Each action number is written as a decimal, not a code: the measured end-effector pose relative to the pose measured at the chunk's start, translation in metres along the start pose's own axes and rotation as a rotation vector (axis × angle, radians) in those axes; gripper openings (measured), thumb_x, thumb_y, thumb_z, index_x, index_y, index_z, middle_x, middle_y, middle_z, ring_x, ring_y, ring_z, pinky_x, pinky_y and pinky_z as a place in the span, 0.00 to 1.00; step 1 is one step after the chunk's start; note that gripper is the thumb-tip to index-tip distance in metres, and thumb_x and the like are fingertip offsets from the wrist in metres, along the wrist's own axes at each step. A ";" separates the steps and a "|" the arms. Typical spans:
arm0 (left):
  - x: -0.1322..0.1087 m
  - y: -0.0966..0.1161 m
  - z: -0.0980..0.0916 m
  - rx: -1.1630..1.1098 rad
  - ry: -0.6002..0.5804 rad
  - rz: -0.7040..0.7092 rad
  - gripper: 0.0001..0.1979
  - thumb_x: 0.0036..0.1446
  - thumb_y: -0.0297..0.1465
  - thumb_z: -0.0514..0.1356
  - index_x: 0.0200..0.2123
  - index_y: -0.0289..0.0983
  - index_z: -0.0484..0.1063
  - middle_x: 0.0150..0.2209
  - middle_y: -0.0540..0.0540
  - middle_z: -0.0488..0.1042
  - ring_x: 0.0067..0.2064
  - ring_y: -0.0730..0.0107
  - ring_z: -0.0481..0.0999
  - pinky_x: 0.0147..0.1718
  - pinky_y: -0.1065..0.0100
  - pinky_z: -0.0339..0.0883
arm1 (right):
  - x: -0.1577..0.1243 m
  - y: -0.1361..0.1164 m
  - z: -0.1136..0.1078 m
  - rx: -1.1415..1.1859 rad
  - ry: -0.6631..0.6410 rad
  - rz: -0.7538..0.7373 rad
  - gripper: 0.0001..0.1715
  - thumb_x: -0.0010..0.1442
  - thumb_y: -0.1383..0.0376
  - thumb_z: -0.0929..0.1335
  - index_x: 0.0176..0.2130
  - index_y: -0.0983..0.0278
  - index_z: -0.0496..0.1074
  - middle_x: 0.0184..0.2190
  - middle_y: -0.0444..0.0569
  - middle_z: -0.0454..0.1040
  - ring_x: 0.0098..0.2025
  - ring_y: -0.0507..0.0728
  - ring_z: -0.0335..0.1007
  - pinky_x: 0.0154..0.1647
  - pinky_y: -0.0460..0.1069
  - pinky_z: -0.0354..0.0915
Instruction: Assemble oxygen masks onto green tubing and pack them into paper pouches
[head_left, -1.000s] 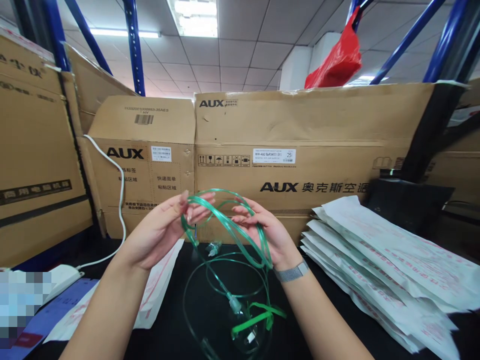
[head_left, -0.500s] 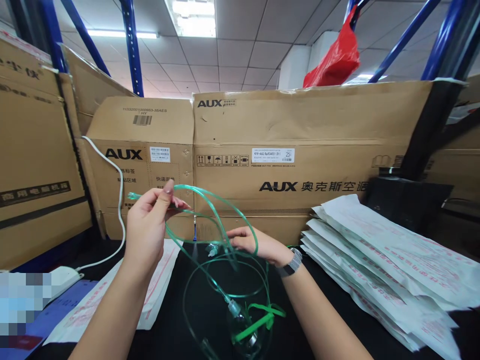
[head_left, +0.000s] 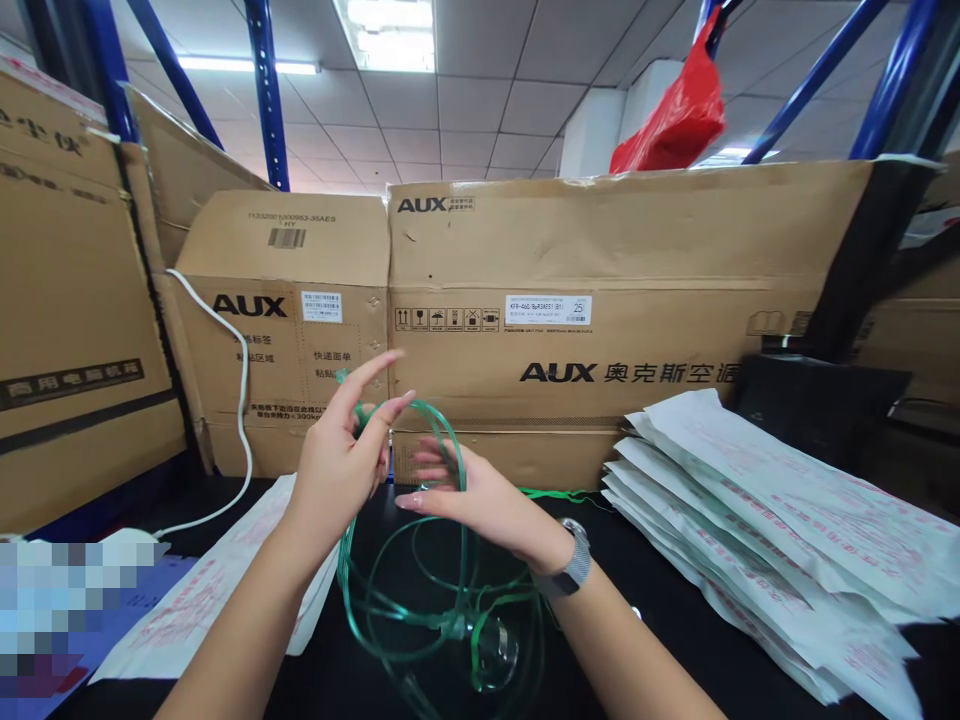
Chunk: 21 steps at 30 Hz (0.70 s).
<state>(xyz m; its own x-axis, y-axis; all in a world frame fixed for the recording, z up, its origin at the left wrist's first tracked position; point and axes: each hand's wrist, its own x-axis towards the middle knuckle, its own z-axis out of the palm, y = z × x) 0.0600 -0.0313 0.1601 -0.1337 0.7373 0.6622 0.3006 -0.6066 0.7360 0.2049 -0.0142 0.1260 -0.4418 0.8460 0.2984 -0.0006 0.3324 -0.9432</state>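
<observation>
Pinching clear green oxygen tubing [head_left: 448, 440] with the left hand [head_left: 334, 470] fingers narrowed, right hand [head_left: 480, 505] fingers spread, coils loose over a transparent plastic mask [head_left: 495, 652]

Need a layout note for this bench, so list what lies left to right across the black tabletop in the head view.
white printed paper pouch → left hand pinching green oxygen tubing → right hand → stack of white printed pouches

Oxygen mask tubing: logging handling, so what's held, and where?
The left hand pinches the green oxygen tubing at its upper loop; the right hand's grip can't be told.
</observation>
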 end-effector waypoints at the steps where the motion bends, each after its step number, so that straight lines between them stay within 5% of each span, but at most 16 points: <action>1: -0.001 0.001 0.001 -0.052 -0.023 -0.010 0.25 0.54 0.35 0.55 0.55 0.44 0.55 0.11 0.61 0.57 0.10 0.80 0.56 0.09 0.78 0.52 | 0.001 0.002 0.001 0.022 -0.008 0.032 0.30 0.42 0.63 0.73 0.45 0.64 0.66 0.46 0.53 0.69 0.45 0.56 0.68 0.47 0.53 0.64; 5: 0.000 0.003 0.001 -0.177 -0.016 -0.008 0.44 0.53 0.32 0.57 0.60 0.46 0.26 0.13 0.62 0.61 0.08 0.81 0.56 0.07 0.79 0.50 | 0.004 0.003 -0.010 0.176 -0.081 0.141 0.13 0.51 0.61 0.66 0.34 0.69 0.70 0.20 0.46 0.74 0.22 0.50 0.71 0.27 0.45 0.67; 8: 0.005 -0.002 -0.002 -0.187 0.016 -0.066 0.52 0.51 0.32 0.60 0.58 0.45 0.15 0.15 0.61 0.65 0.08 0.80 0.58 0.07 0.79 0.52 | 0.006 -0.001 -0.026 0.206 0.014 0.127 0.12 0.51 0.61 0.67 0.31 0.69 0.70 0.08 0.34 0.60 0.08 0.43 0.51 0.13 0.40 0.56; 10: 0.008 -0.008 -0.005 -0.160 -0.019 -0.156 0.50 0.49 0.34 0.61 0.60 0.41 0.23 0.13 0.61 0.64 0.08 0.79 0.57 0.07 0.79 0.50 | 0.006 -0.004 -0.036 0.222 0.107 0.107 0.11 0.50 0.61 0.68 0.30 0.69 0.71 0.06 0.31 0.53 0.08 0.40 0.40 0.10 0.38 0.49; 11: 0.010 -0.010 -0.007 -0.145 -0.075 -0.211 0.44 0.49 0.36 0.60 0.61 0.38 0.34 0.12 0.61 0.62 0.08 0.80 0.56 0.07 0.79 0.48 | 0.006 -0.005 -0.040 0.226 0.144 0.101 0.11 0.50 0.61 0.68 0.30 0.69 0.71 0.07 0.31 0.51 0.09 0.40 0.39 0.09 0.38 0.45; 14: 0.014 -0.012 -0.012 -0.158 -0.308 -0.369 0.19 0.49 0.41 0.58 0.39 0.31 0.70 0.09 0.60 0.51 0.10 0.84 0.48 0.08 0.79 0.40 | 0.005 -0.006 -0.046 0.212 0.200 0.095 0.12 0.49 0.61 0.69 0.29 0.69 0.71 0.09 0.31 0.50 0.11 0.40 0.38 0.09 0.38 0.39; 17: 0.014 -0.010 -0.019 -0.260 -0.501 -0.449 0.15 0.51 0.41 0.58 0.23 0.33 0.68 0.13 0.59 0.49 0.15 0.85 0.46 0.12 0.80 0.40 | 0.003 -0.006 -0.047 0.174 0.156 0.113 0.14 0.50 0.59 0.69 0.33 0.68 0.72 0.11 0.32 0.49 0.12 0.41 0.36 0.10 0.39 0.38; 21: 0.011 -0.009 -0.030 -0.327 -0.653 -0.468 0.11 0.52 0.36 0.58 0.26 0.33 0.68 0.21 0.54 0.57 0.20 0.83 0.50 0.17 0.80 0.46 | 0.003 -0.003 -0.042 0.012 0.088 0.143 0.15 0.51 0.56 0.67 0.32 0.67 0.72 0.11 0.33 0.51 0.12 0.42 0.39 0.11 0.40 0.39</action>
<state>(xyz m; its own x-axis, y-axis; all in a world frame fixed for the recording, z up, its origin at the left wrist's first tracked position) 0.0269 -0.0263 0.1649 0.4234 0.8948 0.1417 0.0498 -0.1792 0.9826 0.2416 0.0049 0.1359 -0.3581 0.9177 0.1721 0.0455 0.2013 -0.9785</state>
